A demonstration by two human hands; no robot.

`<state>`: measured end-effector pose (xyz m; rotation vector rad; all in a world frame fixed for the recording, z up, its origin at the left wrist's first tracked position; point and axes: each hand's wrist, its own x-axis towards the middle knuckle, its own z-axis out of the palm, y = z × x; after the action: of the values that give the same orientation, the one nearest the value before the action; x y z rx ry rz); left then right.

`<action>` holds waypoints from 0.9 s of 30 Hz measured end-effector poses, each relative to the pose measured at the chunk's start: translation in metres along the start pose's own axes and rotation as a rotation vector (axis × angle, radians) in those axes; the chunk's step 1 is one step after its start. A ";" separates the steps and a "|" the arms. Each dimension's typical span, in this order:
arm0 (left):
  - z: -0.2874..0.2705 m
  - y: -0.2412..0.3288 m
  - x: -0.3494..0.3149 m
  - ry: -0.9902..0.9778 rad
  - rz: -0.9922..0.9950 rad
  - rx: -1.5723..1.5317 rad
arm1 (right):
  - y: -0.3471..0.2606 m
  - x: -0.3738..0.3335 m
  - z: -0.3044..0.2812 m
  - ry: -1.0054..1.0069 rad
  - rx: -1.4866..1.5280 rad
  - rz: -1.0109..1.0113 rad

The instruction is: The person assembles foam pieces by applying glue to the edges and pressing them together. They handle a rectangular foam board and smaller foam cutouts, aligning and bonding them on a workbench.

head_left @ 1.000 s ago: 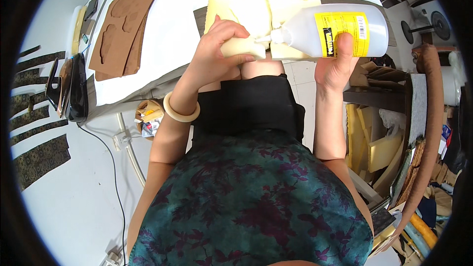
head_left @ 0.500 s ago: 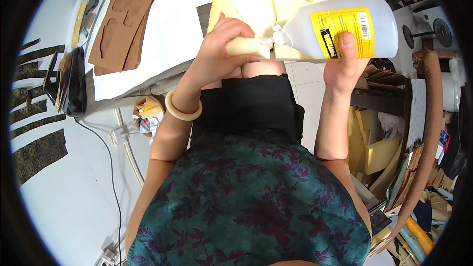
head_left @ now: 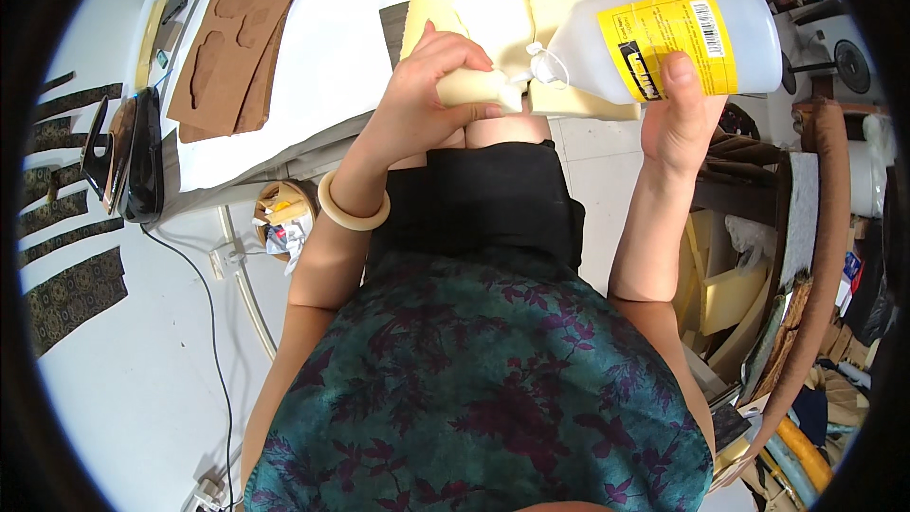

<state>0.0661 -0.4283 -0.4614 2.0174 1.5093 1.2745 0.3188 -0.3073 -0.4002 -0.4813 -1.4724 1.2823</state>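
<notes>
My left hand [head_left: 427, 85] is wrapped round a pale cream foam piece [head_left: 469, 87], fingers on the far side and thumb on the near side. A wooden-looking bangle [head_left: 354, 201] circles that wrist. My right hand [head_left: 681, 118] grips a large translucent squeeze bottle [head_left: 754, 43] with a yellow label, its thumb lying across the label. Tipped nearly level, the bottle has its narrow white nozzle [head_left: 517, 79] pointing left at the end of the foam, close to or touching it. Whether anything flows out cannot be seen. Behind lies a pale yellow foam sheet [head_left: 431, 14], partly washed out by glare.
Brown cut-out templates [head_left: 237, 47] lie on the white-covered table [head_left: 341, 28] at left. A clothes iron [head_left: 142, 156] stands at its left edge, its cord trailing down. Below is a round bin [head_left: 270, 199]. Shelves at right hold foam offcuts [head_left: 735, 299] beside a brown padded curved edge [head_left: 829, 209].
The bottle has shifted slightly right and away from me, its base end tilting higher, with my right hand following. My left hand and the foam piece have hardly moved.
</notes>
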 end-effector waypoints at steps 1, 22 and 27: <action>-0.001 0.000 -0.001 -0.003 -0.002 -0.004 | 0.001 -0.001 0.002 0.007 -0.005 -0.003; 0.000 0.000 0.000 0.015 -0.012 -0.039 | 0.009 -0.005 0.021 0.087 0.024 -0.099; 0.000 0.000 0.000 0.004 -0.019 -0.032 | 0.010 -0.005 0.023 0.116 0.061 -0.147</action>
<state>0.0659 -0.4282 -0.4613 1.9767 1.4971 1.2881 0.2974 -0.3185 -0.4078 -0.3936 -1.3429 1.1608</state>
